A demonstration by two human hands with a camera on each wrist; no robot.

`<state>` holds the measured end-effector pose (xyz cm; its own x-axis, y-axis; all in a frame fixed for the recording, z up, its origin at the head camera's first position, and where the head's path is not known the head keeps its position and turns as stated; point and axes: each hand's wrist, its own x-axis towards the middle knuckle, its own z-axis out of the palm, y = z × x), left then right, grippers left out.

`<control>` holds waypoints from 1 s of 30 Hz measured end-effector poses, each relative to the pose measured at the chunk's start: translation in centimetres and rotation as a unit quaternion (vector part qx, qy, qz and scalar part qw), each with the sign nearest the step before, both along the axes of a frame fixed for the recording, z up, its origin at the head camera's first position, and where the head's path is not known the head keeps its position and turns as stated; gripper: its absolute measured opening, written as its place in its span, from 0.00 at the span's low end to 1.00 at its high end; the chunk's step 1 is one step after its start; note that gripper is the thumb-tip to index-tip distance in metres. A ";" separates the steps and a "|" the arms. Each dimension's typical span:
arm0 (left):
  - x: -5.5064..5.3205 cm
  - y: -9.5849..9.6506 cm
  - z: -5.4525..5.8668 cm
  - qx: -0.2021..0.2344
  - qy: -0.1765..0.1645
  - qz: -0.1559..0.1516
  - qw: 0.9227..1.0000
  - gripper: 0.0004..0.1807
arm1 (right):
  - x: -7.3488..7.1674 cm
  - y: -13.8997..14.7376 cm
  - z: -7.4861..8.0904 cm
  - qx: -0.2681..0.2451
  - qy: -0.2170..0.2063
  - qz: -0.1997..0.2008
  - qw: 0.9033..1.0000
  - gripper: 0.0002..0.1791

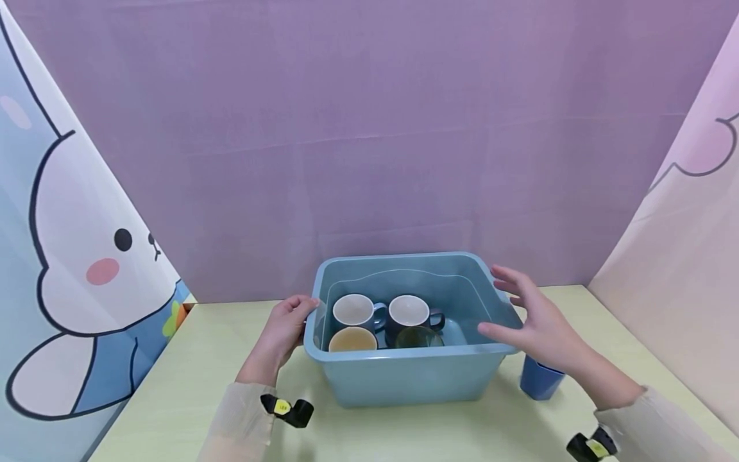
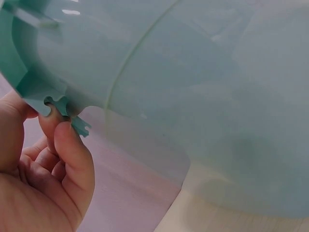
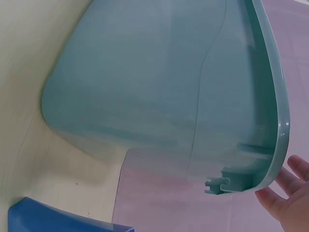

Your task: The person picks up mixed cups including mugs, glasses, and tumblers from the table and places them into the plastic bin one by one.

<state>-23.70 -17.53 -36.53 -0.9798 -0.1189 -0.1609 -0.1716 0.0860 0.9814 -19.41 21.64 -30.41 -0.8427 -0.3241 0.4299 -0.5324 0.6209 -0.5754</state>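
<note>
A blue-green plastic bin stands upright on the table. My left hand pinches the rim at its left side; in the left wrist view the fingers curl up under the rim by a clip. At the right side my right hand is spread, fingertips close to the rim and the thumb reaching over the bin's inside. Inside stand a light-rimmed blue mug, a dark mug with white inside, a cup with a tan inside and a dark green glass. Their lower parts are hidden by the front wall.
A small blue cup stands on the table right of the bin, partly behind my right forearm. A purple cloth hangs behind the table, with printed cloths at the sides.
</note>
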 end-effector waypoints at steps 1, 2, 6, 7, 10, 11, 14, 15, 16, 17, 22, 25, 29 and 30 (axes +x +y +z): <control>0.0 0.0 0.0 0.000 0.000 0.000 1.000 0.17 | 0.0 0.1 0.0 0.000 0.001 0.000 1.000 0.46; 0.0 0.0 0.0 0.000 -0.001 0.000 1.000 0.17 | -0.1 0.2 -0.1 -0.001 0.002 0.000 1.000 0.46; -0.1 0.0 -0.1 -0.001 -0.002 -0.001 1.000 0.18 | -0.2 0.7 -0.4 -0.008 0.016 -0.001 1.000 0.47; -0.1 0.0 -0.1 0.000 -0.002 -0.001 1.000 0.18 | -0.2 0.8 -0.5 -0.010 0.019 -0.001 1.000 0.47; -0.1 0.0 0.0 -0.001 -0.003 -0.001 1.000 0.18 | -0.3 1.2 -0.7 -0.018 0.026 0.003 0.999 0.48; -0.1 0.0 0.0 -0.001 -0.004 -0.001 1.000 0.18 | -0.3 1.3 -0.8 -0.022 0.029 0.005 0.999 0.48; -0.1 0.0 0.0 -0.003 -0.003 -0.002 1.000 0.18 | -0.3 1.6 -1.0 -0.033 0.034 0.010 0.999 0.49; -0.1 0.0 0.0 -0.002 -0.002 -0.002 1.000 0.18 | -0.3 1.7 -1.1 -0.036 0.037 0.011 0.999 0.49; -0.1 0.0 0.0 -0.003 -0.002 -0.002 1.000 0.18 | -0.3 1.8 -1.2 -0.040 0.039 0.012 0.998 0.49; -0.1 0.0 0.0 -0.004 -0.002 -0.002 1.000 0.18 | -0.2 1.9 -1.2 -0.043 0.041 0.013 0.998 0.50; -0.1 0.0 0.0 -0.007 -0.001 -0.003 1.000 0.18 | 0.0 2.3 -1.4 -0.053 0.046 0.021 0.997 0.52; -0.1 0.1 0.0 -0.005 0.000 -0.003 1.000 0.17 | 0.1 2.5 -1.6 -0.058 0.045 0.024 0.997 0.52; 0.0 0.1 0.1 -0.004 0.002 0.000 1.000 0.16 | 0.2 2.9 -1.8 -0.064 0.044 0.028 0.997 0.53; 0.0 0.1 0.2 -0.005 0.002 0.000 1.000 0.17 | 0.2 3.0 -1.9 -0.064 0.044 0.029 0.997 0.53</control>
